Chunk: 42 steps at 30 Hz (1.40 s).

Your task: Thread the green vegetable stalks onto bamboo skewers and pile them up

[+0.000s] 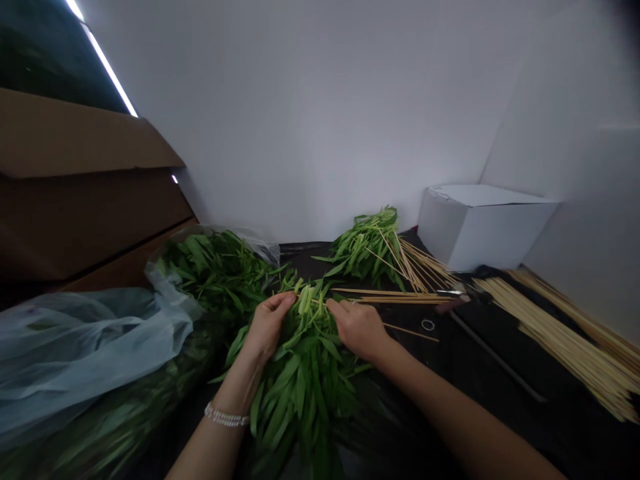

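Observation:
My left hand [265,327] pinches the cut stem ends of a bunch of green leafy stalks [300,373] lying on the black surface in front of me. My right hand [357,327] is closed on the same stems from the right, where a thin bamboo skewer [410,331] runs out to the right from under it. A bead bracelet [226,417] circles my left wrist. Behind the hands lies a pile of greens threaded on skewers [375,250].
A plastic bag [90,347] of loose greens [215,270] lies at left, below brown cardboard boxes [75,193]. Loose bamboo skewers [565,340] lie at right on the black sheet [490,400]. A white box [480,223] stands at the back against the wall.

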{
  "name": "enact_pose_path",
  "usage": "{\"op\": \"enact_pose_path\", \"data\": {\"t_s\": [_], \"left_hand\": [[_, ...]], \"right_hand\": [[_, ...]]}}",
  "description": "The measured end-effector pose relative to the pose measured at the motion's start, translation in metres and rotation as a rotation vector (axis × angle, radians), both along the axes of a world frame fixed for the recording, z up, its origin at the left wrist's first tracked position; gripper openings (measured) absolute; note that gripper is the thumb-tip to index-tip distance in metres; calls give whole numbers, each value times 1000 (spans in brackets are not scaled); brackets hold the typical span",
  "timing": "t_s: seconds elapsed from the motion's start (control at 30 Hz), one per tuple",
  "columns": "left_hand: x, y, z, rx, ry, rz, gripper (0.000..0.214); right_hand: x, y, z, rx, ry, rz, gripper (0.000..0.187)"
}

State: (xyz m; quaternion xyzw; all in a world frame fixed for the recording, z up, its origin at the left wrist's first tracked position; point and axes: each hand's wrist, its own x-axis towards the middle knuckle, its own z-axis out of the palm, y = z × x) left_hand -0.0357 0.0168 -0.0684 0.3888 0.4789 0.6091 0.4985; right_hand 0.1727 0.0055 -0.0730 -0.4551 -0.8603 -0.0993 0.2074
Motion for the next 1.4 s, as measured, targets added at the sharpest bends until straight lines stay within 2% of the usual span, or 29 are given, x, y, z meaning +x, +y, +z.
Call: {"op": "enact_pose_path", "data": {"t_s": [0.17,0.3,0.4,0.47,0.57,0.67,0.77,0.83,1.0,1.07,1.17,1.3,1.4], "left_hand": [[2,-1,0,22,16,-15,40],[6,-7,8,68,175,-161,50],[9,-13,14,48,299,-239,46],[7,-15,16,30,252,-190,41],[-4,-10,20,47,63,11,45],[-16,0,22,80,-111,199,44],[-21,5,24,73,-214,279,35],[-19,3,24,49,-185,248,36],[-9,-7,21,60,93,15,57],[-6,-9,18,56,149,-19,51],[-4,-8,16,57,154,-13,40],[-2,-8,18,77,139,-82,47],[0,-10,20,75,165,-125,44]], "right_hand": [[1,1,0,25,11,0,35],[0,2,-4,97,37,28,34],[1,6,-7,188,47,59,32],[5,10,-7,265,65,61,29],[16,21,-1,357,106,20,28],[29,31,6,397,105,-29,27],[40,37,10,405,95,-67,26],[44,38,12,383,106,-97,27],[49,38,12,257,248,-155,33],[52,41,10,212,338,-178,34],[58,48,8,179,465,-198,34],[70,62,3,201,619,-223,34],[83,73,-1,235,685,-269,40]]}}
